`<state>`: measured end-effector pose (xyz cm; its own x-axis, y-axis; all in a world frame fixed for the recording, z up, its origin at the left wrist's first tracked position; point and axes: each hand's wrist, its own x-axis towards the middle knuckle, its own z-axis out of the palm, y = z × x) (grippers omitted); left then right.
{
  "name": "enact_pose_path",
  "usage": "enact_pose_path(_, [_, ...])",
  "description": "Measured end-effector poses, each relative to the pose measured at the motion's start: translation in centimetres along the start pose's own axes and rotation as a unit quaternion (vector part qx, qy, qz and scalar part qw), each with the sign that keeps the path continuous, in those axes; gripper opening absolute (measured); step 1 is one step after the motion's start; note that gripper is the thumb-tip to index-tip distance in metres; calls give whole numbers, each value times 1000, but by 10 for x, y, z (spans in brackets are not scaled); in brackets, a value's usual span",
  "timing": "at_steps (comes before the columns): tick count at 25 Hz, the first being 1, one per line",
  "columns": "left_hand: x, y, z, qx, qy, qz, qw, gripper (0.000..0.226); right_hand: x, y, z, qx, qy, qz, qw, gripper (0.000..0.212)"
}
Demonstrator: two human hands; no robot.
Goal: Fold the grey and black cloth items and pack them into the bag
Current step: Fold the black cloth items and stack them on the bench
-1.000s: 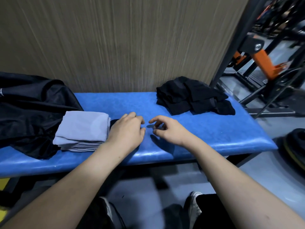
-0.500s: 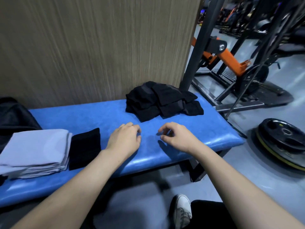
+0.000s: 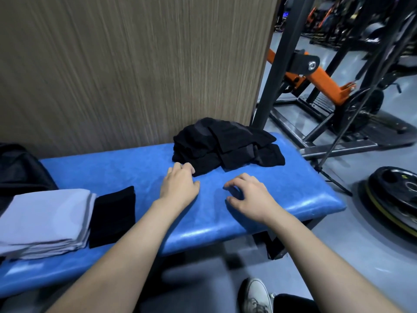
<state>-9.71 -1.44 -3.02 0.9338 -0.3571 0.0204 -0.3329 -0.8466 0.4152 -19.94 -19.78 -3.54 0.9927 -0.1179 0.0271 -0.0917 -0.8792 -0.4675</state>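
A heap of unfolded black cloths (image 3: 225, 145) lies at the right end of the blue padded bench (image 3: 135, 163). My left hand (image 3: 179, 185) hovers over the bench with relaxed fingers, its fingertips right at the heap's near edge. To its right, my right hand (image 3: 249, 195) has loosely curled fingers above the blue pad and holds nothing. At the left end sits a folded grey stack (image 3: 45, 220), with a folded black cloth (image 3: 112, 215) flat beside it. The black bag (image 3: 18, 170) shows at the far left edge.
A wood-grain wall (image 3: 135, 64) stands behind the bench. A black and orange gym machine frame (image 3: 316, 75) rises to the right. A black weight plate (image 3: 394, 199) lies on the grey floor. My white shoe (image 3: 255, 297) is below the bench.
The view has swung to the right. Both hands have moved right and forward along the bench toward the black heap, and my left fingertips have reached its edge.
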Motion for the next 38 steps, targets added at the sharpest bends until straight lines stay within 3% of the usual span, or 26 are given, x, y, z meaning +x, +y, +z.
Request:
enact_pose_path(5, [11, 8, 2, -155, 11, -36, 987, 39, 23, -15, 12, -5, -17, -28, 999, 50])
enact_pose_path(9, [9, 23, 7, -253, 31, 80, 964, 39, 29, -27, 20, -40, -31, -50, 997, 52])
enact_pose_path(13, [10, 45, 18, -265, 6, 157, 951, 37, 26, -34, 22, -41, -18, -50, 998, 67])
enact_pose_path(15, [9, 59, 24, -273, -23, 169, 947, 30, 23, -32, 22, -74, -47, -55, 995, 74])
enact_pose_path(18, [4, 81, 33, -247, -67, 188, 948, 27, 15, -24, 28, -192, -94, -75, 974, 65])
enact_pose_path(20, [1, 88, 36, -205, -103, 203, 952, 33, 10, -16, 29, -176, -57, -64, 981, 65])
enact_pose_path(22, [-5, 90, 31, -185, -135, 213, 950, 32, 6, -15, 25, -148, -74, -43, 985, 69])
enact_pose_path(25, [-14, 86, 13, -332, -149, 208, 908, 24, 6, -22, 22, -131, -82, -34, 987, 65])
enact_pose_path(27, [-16, 74, -4, -417, -97, 204, 880, 23, 11, -31, 20, -102, -48, -34, 993, 58])
enact_pose_path(29, [-9, 55, -13, -389, 18, 166, 906, 24, 16, -34, 22, -72, 0, -48, 996, 50])
enact_pose_path(31, [3, 31, -12, -262, 109, 56, 957, 24, 20, -37, 23, -63, 38, -51, 996, 51])
enact_pose_path(34, [11, 0, -14, -173, 34, -116, 977, 45, 21, -43, 26, -64, 71, -32, 995, 56])
enact_pose_path(36, [14, -6, -16, -218, -12, -144, 965, 52, 22, -46, 29, -64, 79, -29, 994, 50])
enact_pose_path(38, [17, -4, -17, -301, -21, -157, 940, 44, 25, -46, 29, -83, 81, -18, 993, 43])
